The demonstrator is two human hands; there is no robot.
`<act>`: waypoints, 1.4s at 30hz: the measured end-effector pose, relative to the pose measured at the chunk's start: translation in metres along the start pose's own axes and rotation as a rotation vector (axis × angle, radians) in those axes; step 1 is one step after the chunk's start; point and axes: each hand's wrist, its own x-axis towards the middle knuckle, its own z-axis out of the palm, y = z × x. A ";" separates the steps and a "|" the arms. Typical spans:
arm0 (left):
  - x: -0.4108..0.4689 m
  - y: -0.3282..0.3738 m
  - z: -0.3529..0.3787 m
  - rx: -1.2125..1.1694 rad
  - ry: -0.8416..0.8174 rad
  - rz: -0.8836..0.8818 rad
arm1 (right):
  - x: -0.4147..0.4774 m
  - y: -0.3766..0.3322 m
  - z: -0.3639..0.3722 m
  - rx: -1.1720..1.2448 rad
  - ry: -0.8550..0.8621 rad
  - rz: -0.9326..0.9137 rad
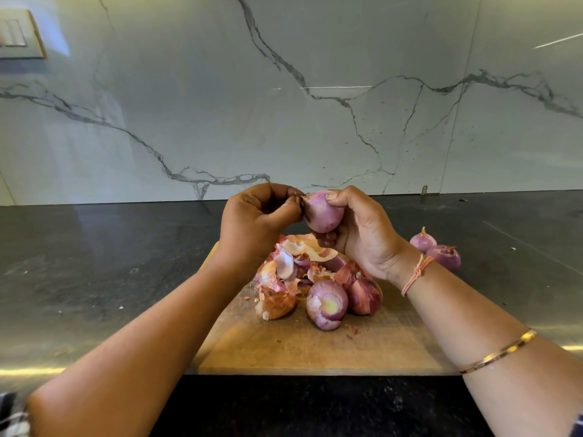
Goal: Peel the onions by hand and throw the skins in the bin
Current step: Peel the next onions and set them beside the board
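Above the cutting board (315,348), right hand (362,234) cradles onion (323,212); left hand (255,222) pinches its tip.

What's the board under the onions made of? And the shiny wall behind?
The board looks like wood: matte tan, with faint grain and cut marks. The wall seems polished marble or marble-look tile: white, grey veins, glossy reflections.

The blurred wall switch (17,34) runs off the left edge; the right hand (362,238) half hides the onion (323,212).
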 end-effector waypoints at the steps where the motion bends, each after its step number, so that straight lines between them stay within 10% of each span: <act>1: 0.000 0.000 0.000 -0.018 -0.008 -0.010 | 0.000 0.000 -0.001 0.022 0.007 0.016; 14: 0.005 0.003 -0.003 -0.324 0.094 -0.198 | -0.002 -0.014 -0.004 0.368 0.026 -0.018; 42: -0.004 -0.001 0.003 -0.078 0.011 0.039 | -0.001 -0.004 0.002 0.072 0.012 0.046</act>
